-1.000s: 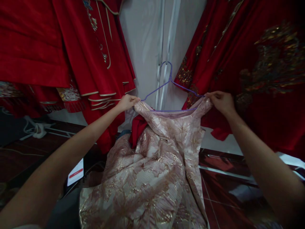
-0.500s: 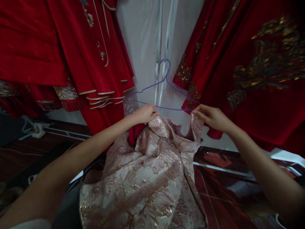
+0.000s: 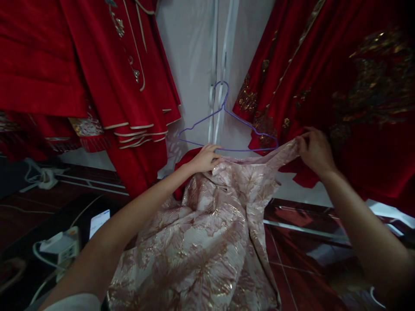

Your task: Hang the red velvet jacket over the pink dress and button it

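Note:
A pale pink brocade garment [image 3: 207, 242] with gold floral pattern and red lining drapes from the middle down towards me. My left hand [image 3: 203, 159] pinches its top edge at the centre, just under the bottom bar of a blue wire hanger [image 3: 227, 129]. My right hand [image 3: 315, 149] grips the garment's right shoulder corner and pulls it out to the right, past the hanger's right end. The hanger hangs in front of a white wall and two white straps [image 3: 216, 65].
Red embroidered garments hang on the left [image 3: 97, 73] and on the right [image 3: 340, 95]. The floor is dark red glossy tile [image 3: 301, 242]. At lower left lie a phone with a lit screen [image 3: 99, 222], a white power strip [image 3: 60, 246] and cables.
The garment came off the hanger's shoulders and dropped below the bar. My left hand moved in to the centre; my right hand then pulled the right corner back out to the right.

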Demonstrator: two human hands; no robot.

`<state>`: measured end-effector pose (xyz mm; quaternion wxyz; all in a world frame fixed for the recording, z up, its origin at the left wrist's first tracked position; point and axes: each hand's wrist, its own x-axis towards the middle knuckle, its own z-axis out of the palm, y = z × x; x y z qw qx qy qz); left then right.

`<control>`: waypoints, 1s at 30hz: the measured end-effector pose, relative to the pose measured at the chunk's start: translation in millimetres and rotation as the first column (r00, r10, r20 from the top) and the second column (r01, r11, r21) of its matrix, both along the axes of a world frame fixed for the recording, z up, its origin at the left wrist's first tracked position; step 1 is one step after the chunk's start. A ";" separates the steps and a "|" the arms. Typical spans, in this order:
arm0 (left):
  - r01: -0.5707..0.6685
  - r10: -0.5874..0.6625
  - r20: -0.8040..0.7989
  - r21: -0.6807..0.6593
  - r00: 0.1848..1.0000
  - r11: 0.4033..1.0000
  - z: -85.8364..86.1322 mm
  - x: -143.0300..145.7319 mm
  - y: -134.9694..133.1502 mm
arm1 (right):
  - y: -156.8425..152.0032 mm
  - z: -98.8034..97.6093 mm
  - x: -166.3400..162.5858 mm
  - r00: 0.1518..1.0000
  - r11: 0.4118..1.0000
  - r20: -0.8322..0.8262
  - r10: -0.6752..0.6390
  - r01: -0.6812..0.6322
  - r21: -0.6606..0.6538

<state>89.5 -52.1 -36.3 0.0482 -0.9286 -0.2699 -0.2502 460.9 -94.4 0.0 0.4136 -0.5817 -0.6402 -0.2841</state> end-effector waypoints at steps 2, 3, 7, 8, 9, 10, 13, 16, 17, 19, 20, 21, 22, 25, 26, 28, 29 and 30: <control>0.009 -0.009 0.001 -0.016 1.000 1.000 2.7 -2.3 -0.1 | 0.3 1.4 -2.0 1.000 1.000 -0.005 -0.023 0.023 -0.012; 0.013 -0.013 -0.003 -0.027 1.000 1.000 3.5 -3.0 0.5 | 0.3 2.7 -4.9 1.000 0.999 -0.010 -0.030 0.030 -0.016; 0.017 -0.018 -0.010 -0.039 1.000 0.999 4.7 -3.5 3.0 | -0.2 9.2 -19.2 1.000 1.000 -0.012 0.008 -0.008 0.009; 0.018 -0.019 -0.009 -0.038 1.000 0.999 5.2 -2.9 2.9 | 0.1 11.1 -22.5 1.000 0.999 -0.007 0.026 -0.026 0.023; 0.024 -0.025 -0.012 -0.040 1.000 0.999 6.0 -1.9 2.5 | 0.7 13.3 -25.8 0.999 0.999 0.000 0.039 -0.039 0.032; 0.034 -0.035 -0.016 -0.047 0.999 0.998 7.1 -0.5 1.8 | 1.7 15.8 -29.3 0.999 0.998 0.005 0.043 -0.043 0.039; 0.090 -0.091 -0.012 -0.086 0.996 0.992 11.5 7.0 -1.8 | 6.7 26.0 -43.4 1.000 0.999 0.011 0.017 -0.017 0.036; 0.186 -0.183 0.031 -0.156 0.983 0.970 15.5 17.7 -6.2 | 12.8 38.0 -64.3 1.000 1.000 -0.007 -0.020 0.020 -0.005; 0.223 -0.217 0.053 -0.185 0.975 0.957 16.2 21.4 -7.5 | 14.8 41.5 -72.1 1.000 1.000 -0.018 -0.019 0.019 -0.017; 0.278 -0.260 0.106 -0.237 0.960 0.931 17.1 27.7 -9.4 | 18.2 46.6 -86.5 0.999 0.999 -0.043 0.010 -0.012 -0.049; 0.293 -0.266 0.133 -0.257 0.955 0.921 17.5 29.7 -9.7 | 19.5 48.0 -92.4 0.998 0.997 -0.058 0.025 -0.029 -0.073; 0.300 -0.264 0.161 -0.268 0.951 0.916 17.9 30.4 -9.4 | 20.5 48.6 -96.9 0.997 0.993 -0.072 0.036 -0.043 -0.106; 0.300 -0.254 0.192 -0.270 0.948 0.915 18.5 29.2 -8.2 | 21.1 48.6 -99.8 0.996 0.988 -0.085 0.041 -0.053 -0.145; 0.206 -0.132 0.323 -0.208 0.937 0.956 21.2 9.4 2.1 | 21.8 46.3 -99.3 0.992 0.970 -0.117 0.047 -0.073 -0.231; 0.128 -0.054 0.372 -0.177 0.927 0.976 21.6 -3.6 7.9 | 22.1 45.3 -96.9 0.990 0.966 -0.127 0.057 -0.087 -0.242; -0.094 0.143 0.439 -0.132 0.887 0.987 20.0 -38.4 22.4 | 23.7 44.0 -91.0 0.986 0.963 -0.142 0.083 -0.116 -0.242; -0.193 0.234 0.445 -0.136 0.864 0.972 17.3 -58.9 30.3 | 25.1 43.7 -88.2 0.985 0.964 -0.146 0.096 -0.128 -0.233; -0.259 0.301 0.441 -0.153 0.846 0.954 13.4 -79.9 38.1 | 26.8 43.5 -85.7 0.983 0.966 -0.148 0.108 -0.139 -0.218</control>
